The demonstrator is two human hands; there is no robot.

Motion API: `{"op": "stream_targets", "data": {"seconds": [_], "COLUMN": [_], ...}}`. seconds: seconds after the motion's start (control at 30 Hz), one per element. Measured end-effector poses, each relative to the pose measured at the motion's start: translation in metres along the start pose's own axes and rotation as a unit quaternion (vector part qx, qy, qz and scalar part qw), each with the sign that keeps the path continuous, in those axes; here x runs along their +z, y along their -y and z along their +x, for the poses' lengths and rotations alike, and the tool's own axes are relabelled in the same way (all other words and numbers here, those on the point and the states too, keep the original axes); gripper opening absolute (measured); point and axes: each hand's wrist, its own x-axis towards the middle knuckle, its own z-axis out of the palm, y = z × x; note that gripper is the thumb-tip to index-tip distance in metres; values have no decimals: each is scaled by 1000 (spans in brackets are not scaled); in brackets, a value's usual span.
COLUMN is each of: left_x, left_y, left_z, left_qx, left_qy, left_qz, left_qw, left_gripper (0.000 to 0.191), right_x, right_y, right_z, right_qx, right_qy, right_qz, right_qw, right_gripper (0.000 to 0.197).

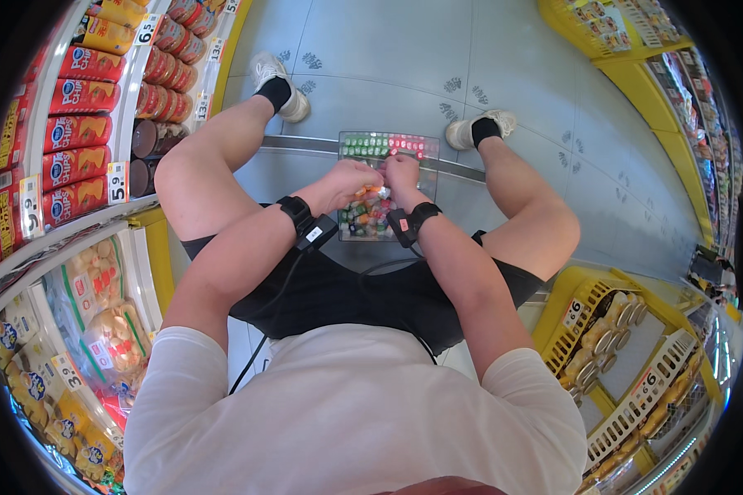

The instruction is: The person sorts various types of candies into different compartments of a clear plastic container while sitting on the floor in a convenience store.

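A clear plastic box [434, 185] stands on the floor between my legs. Small wrapped candies [364, 146] in green, red and pink wrappers lie in rows at its far side. Nearer to me, mixed loose candies [366, 224] fill the box. My left hand [354, 179] is over the box, its fingers closed around small wrapped candies, with orange and whitish wrappers showing at the fingertips. Close beside it, my right hand [401, 173] is bent over the candies at the box's middle; its fingertips are partly hidden, so whether it holds one is unclear. Both wrists carry black strapped devices.
Shelves with red chip canisters [77, 132] and jars [167, 102] rise at the left, above bagged snacks [108, 309]. A yellow basket [557, 322] with cans stands at the lower right. Yellow shelving [675, 136] lines the far right. A black cable [251, 365] runs beside my body.
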Motion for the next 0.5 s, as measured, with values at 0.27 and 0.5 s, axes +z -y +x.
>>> {"op": "stream_targets", "data": {"seconds": [0.27, 0.5], "left_x": [0, 0], "left_y": [-1, 1], "left_z": [1, 2], "left_qx": [2, 1], "left_qy": [-7, -13], "left_qz": [10, 7], "left_qw": [1000, 1000], "left_gripper": [12, 13], "right_x": [-8, -8], "right_y": [4, 9], "right_z": [1, 6], "right_qx": [-268, -280], "right_qy": [-101, -72], "right_qz": [-311, -357], "right_qw": [906, 888], "right_gripper": [15, 17]}}
